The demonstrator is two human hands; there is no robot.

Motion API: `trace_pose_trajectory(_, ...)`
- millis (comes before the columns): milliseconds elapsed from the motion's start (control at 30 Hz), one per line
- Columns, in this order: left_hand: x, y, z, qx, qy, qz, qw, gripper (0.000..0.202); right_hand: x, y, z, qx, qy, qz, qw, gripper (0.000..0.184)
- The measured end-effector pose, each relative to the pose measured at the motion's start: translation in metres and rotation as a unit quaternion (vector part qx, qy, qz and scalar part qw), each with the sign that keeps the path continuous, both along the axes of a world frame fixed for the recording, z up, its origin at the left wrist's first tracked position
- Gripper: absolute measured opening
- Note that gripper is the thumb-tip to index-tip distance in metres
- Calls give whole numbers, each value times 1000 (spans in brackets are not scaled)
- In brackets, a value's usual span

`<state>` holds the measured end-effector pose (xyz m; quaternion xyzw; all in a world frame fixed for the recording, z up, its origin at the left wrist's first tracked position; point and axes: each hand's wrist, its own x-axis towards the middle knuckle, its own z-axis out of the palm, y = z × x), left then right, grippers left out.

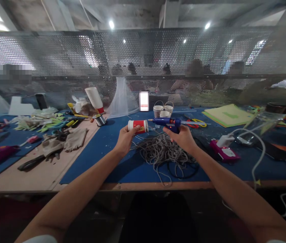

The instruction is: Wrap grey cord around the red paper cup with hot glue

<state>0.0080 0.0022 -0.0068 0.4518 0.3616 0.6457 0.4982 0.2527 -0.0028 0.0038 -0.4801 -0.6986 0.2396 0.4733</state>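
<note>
My left hand point(125, 140) is closed around a red and white paper cup point(141, 126), which lies on its side in the air above the table. A blue hot glue gun point(166, 123) sits in the grip of my right hand point(183, 136). Its nozzle points left at the cup's end, very close to it; I cannot tell whether they touch. A clear glue stick point(195, 123) sticks out of the gun's back. Below both hands lies a tangled heap of grey cord point(166, 153).
Small cord-handled cups point(158, 110) stand behind the gun, beside scissors point(196, 124). A purple power strip point(225, 151) with a white cable is at right, near paper sheets point(230, 114). Stacked paper cups point(94, 98) lean at left, near gloves point(75, 139). A perforated metal screen point(148, 54) closes the back.
</note>
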Motion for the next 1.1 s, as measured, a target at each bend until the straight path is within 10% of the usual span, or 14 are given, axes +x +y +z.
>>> trace_pose_trajectory(1100,-3,5,-8,44,45,24,998,33,0,0,-7,61,-125,-10,990,36)
